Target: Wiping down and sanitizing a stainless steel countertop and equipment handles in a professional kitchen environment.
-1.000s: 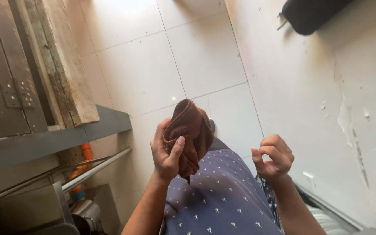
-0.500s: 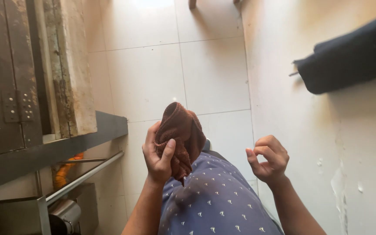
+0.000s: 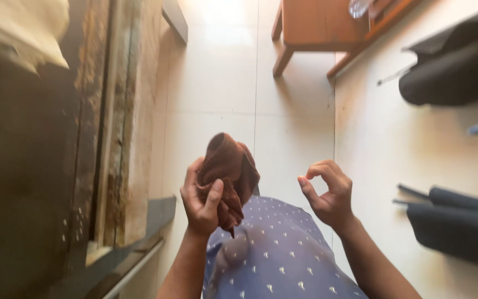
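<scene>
Brown terry cloth (image 3: 229,169), bunched into a loose wad, sits in the left hand (image 3: 201,200) just left of the frame's centre; the fingers wrap its lower part and the thumb presses across the front, so the grip is closed around it while the top of the cloth bulges free above the knuckles. The right hand (image 3: 327,194), right of centre, holds nothing: its fingers are curled inward with forefinger and thumb nearly meeting, a loose half-closed curl, well apart from the cloth. Both forearms rise from the bottom edge, on either side of a blue dotted garment (image 3: 275,254) on the person's body.

Compared with half a second ago, the hands have barely shifted: the cloth stays in the same grasp and the right hand keeps the same empty curl. What has changed is the view, which has tipped upward along the floor. A wooden stool or small table (image 3: 316,27) now shows at the top of the frame, where only its legs peeked in before, and the dark bag (image 3: 455,61) has slid to the upper right. A second dark item (image 3: 460,227) lies at the right edge. The pale tiled floor (image 3: 217,94) fills the middle, and a worn wooden door frame (image 3: 112,127) runs down the left. So the handling of the cloth is paused, held steady while the head moves.
</scene>
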